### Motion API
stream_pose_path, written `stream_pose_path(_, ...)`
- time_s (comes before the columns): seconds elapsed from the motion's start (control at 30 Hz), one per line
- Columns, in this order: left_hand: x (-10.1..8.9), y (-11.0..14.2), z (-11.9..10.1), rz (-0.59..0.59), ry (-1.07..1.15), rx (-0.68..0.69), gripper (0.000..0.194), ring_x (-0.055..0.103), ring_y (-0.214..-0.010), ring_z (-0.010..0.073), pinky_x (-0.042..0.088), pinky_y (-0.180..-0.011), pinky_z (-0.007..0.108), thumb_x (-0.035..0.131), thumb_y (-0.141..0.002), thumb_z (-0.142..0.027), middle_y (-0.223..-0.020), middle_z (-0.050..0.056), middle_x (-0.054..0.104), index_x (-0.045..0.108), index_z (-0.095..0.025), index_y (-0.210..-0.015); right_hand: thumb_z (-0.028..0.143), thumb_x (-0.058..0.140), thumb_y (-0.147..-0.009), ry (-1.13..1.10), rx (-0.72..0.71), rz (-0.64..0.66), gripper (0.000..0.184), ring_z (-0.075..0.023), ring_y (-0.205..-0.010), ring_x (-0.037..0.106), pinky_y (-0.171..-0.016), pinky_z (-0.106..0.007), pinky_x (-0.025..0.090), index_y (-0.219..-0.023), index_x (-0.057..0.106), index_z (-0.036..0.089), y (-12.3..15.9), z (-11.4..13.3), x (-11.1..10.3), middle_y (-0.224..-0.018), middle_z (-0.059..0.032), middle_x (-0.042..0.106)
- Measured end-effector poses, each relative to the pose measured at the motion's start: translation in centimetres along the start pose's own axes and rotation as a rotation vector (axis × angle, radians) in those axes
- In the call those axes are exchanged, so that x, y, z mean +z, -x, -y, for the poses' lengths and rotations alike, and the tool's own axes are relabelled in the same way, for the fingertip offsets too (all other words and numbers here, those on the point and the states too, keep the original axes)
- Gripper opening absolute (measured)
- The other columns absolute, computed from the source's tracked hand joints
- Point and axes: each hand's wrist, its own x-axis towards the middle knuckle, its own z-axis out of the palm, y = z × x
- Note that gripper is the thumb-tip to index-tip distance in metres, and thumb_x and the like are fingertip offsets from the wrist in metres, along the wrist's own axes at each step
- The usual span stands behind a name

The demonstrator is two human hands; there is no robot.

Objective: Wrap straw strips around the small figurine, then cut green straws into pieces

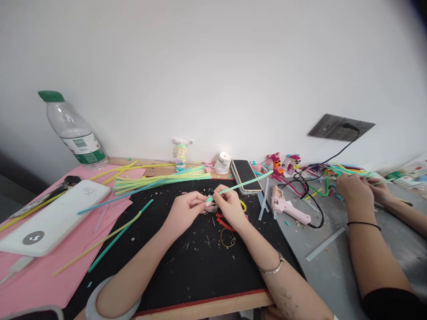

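Above the black mat [187, 266], both of my hands pinch a mint-green pipe cleaner [248, 182]. My left hand [191, 208] has its fingertips closed on the near end. Close beside it, my right hand [231, 207] grips the same stem, whose long free part points up to the right. Under my right hand lies a red-handled tool [220, 221], mostly hidden, with a thin ring-shaped band [227, 238] near it. A bundle of yellow-green pipe cleaners [160, 181] lies behind my hands. Loose green [122, 235] and yellowish stems rest to the left.
At left are a white power bank [56, 218] on pink paper [63, 284] and a plastic bottle [76, 133]. A phone [247, 175], a paper cup [223, 163] and a small figure [180, 155] stand behind. A pink glue gun [289, 209] lies right, near another person's hands [355, 191].
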Motion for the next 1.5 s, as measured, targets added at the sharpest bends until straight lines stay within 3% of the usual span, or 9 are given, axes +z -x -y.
stream_pose_path(0.4,-0.3,-0.3,-0.1,0.011,0.088,-0.041,0.025,0.070,-0.080,0.0231,0.054,-0.075,0.035,0.071,-0.068,-0.036,-0.077,0.007,0.073,0.063,-0.014,-0.078,0.051,0.044,-0.086,-0.184,0.050,0.002,0.040,-0.0080,-0.046,0.027,-0.045,-0.023,0.022,-0.063,0.044,0.019,-0.3,-0.6,-0.2,-0.052,0.0056,0.033)
stream_pose_path(0.97,-0.5,-0.4,0.0,-0.028,0.169,-0.053,0.027,0.069,-0.080,0.0214,0.054,-0.074,0.031,0.068,-0.072,-0.038,-0.081,0.007,0.072,0.063,-0.014,-0.085,0.046,0.046,-0.086,-0.168,0.054,0.006,0.037,-0.0071,-0.045,0.024,-0.045,-0.023,0.019,-0.061,0.039,0.019,-0.2,-0.9,-0.2,-0.052,0.0068,0.030)
stream_pose_path(1.07,-0.8,-0.6,0.2,-0.125,0.142,-0.038,0.027,0.069,-0.078,0.0211,0.054,-0.073,0.032,0.068,-0.072,-0.037,-0.081,0.008,0.071,0.063,-0.014,-0.085,0.045,0.047,-0.087,-0.172,0.039,-0.018,0.038,-0.0071,-0.046,0.025,-0.045,-0.023,0.020,-0.061,0.039,0.019,-0.2,-0.8,-0.3,-0.052,0.0066,0.031)
stream_pose_path(1.17,-1.5,-0.9,0.7,-0.294,0.024,0.029,0.029,0.067,-0.076,0.0197,0.053,-0.071,0.033,0.061,-0.078,-0.040,-0.087,0.008,0.070,0.061,-0.015,-0.092,0.045,0.046,-0.087,-0.157,0.019,-0.068,0.038,-0.0071,-0.046,0.027,-0.046,-0.023,0.020,-0.061,0.041,0.018,-0.2,-0.8,-0.4,-0.051,0.0063,0.032)
stream_pose_path(1.3,-2.0,-0.9,0.7,-0.528,-0.362,0.277,0.029,0.061,-0.076,0.0163,0.050,-0.069,0.031,0.059,-0.078,-0.038,-0.105,0.007,0.061,0.061,-0.021,-0.102,0.044,0.046,-0.087,-0.163,0.001,-0.056,0.037,-0.0071,-0.046,0.028,-0.046,-0.023,0.020,-0.061,0.042,0.018,-0.2,-0.5,-0.3,-0.052,0.0060,0.033)
stream_pose_path(1.4,-1.7,-0.6,0.3,-0.431,-0.482,0.418,0.022,0.057,-0.079,0.0156,0.048,-0.070,0.029,0.059,-0.078,-0.035,-0.102,0.006,0.056,0.066,-0.022,-0.095,0.042,0.045,-0.089,-0.116,-0.033,-0.023,0.038,-0.0075,-0.048,0.029,-0.047,-0.024,0.022,-0.059,0.042,0.018,0.0,-0.2,-0.2,-0.053,0.0052,0.034)
stream_pose_path(1.5,-1.1,-0.5,0.0,-0.237,-0.409,0.388,0.019,0.056,-0.073,0.0142,0.047,-0.067,0.027,0.061,-0.077,-0.033,-0.096,0.005,0.059,0.067,-0.020,-0.089,0.042,0.044,-0.090,-0.086,-0.052,0.001,0.039,-0.0078,-0.048,0.030,-0.048,-0.024,0.023,-0.059,0.043,0.017,0.1,0.0,-0.1,-0.054,0.0048,0.034)
